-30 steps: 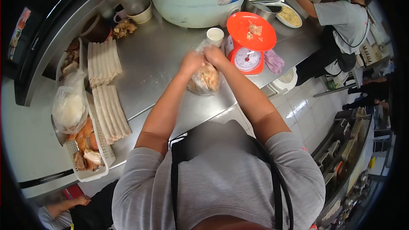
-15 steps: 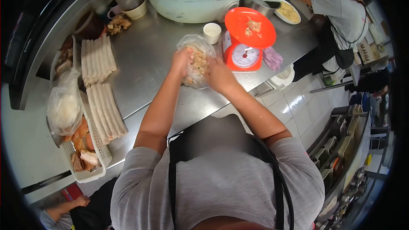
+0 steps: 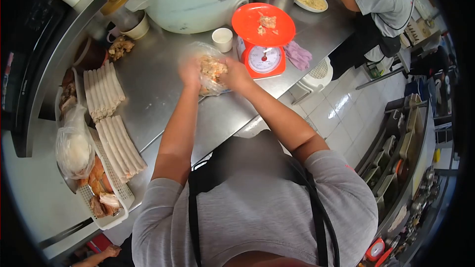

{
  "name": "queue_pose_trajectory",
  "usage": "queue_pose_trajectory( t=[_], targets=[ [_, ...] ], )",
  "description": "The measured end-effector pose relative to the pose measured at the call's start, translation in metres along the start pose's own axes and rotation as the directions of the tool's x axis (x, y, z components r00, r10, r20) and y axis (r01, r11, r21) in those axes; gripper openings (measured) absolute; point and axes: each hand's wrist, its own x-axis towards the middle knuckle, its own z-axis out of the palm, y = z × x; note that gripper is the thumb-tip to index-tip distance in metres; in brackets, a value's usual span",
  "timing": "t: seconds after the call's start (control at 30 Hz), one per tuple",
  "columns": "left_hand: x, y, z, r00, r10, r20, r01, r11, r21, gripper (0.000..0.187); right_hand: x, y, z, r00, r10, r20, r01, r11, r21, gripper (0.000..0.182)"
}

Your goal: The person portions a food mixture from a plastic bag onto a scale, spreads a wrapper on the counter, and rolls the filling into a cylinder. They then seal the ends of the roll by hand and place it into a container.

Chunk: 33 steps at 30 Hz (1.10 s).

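A clear plastic bag (image 3: 212,89) of chopped, pale orange food mixture (image 3: 213,69) rests on the steel table between my hands. My left hand (image 3: 189,72), smeared by motion, is closed on the bag's left side. On the opposite side, my right hand (image 3: 236,75) grips the bag's edge with curled fingers, partly hidden by the hand itself. Just beyond the bag stands a white cup (image 3: 222,39). To the right of it is a red dial scale (image 3: 264,62), whose red pan (image 3: 242,24) carries a few scraps of the mixture.
Stacked pale rolls (image 3: 104,89) and a white basket (image 3: 126,200) of meat pieces lie left. A large tub (image 3: 188,7) and a metal pot (image 3: 277,0) stand behind. Right are a purple cloth or glove (image 3: 298,55) and a bowl (image 3: 311,0). A co-worker (image 3: 383,0) stands far right.
The view has shifted, so table items appear farther left. Both hands stay at the plastic bag; its mouth looks more gathered, and my left hand is now blurred.
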Motion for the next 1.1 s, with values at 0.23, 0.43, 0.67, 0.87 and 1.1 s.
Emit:
queue_pose_trajectory(
  t=[0.23, 0.43, 0.67, 0.87, 1.1],
  targets=[
    [0.011, 0.004, -0.015, 0.976, -0.164, 0.144, 0.157, 0.986, 0.057, 0.014, 0.005, 0.006, 0.001, 0.949, -0.216, -0.229, 0.241, 0.967, 0.086, 0.028],
    [-0.007, 0.044, -0.022, 0.921, -0.190, 0.340, 0.224, 0.973, -0.063, 0.029, 0.039, -0.010, -0.030, 0.998, -0.042, 0.035, 0.006, 0.724, 0.690, 0.033],
    [-0.016, 0.060, -0.037, 0.967, -0.187, 0.171, 0.174, 0.981, 0.087, 0.035, 0.066, -0.032, -0.148, 0.985, -0.171, 0.016, 0.167, 0.975, 0.146, 0.038],
    [-0.019, 0.049, -0.044, 0.963, -0.210, 0.166, 0.198, 0.977, 0.084, 0.025, 0.080, -0.012, -0.156, 0.973, -0.190, 0.129, 0.222, 0.918, -0.328, 0.029],
    [-0.012, 0.046, -0.058, 0.971, -0.011, 0.238, -0.062, 0.953, 0.296, 0.014, 0.081, -0.016, -0.175, 0.937, -0.350, 0.019, 0.290, 0.744, -0.602, 0.015]
  ],
)
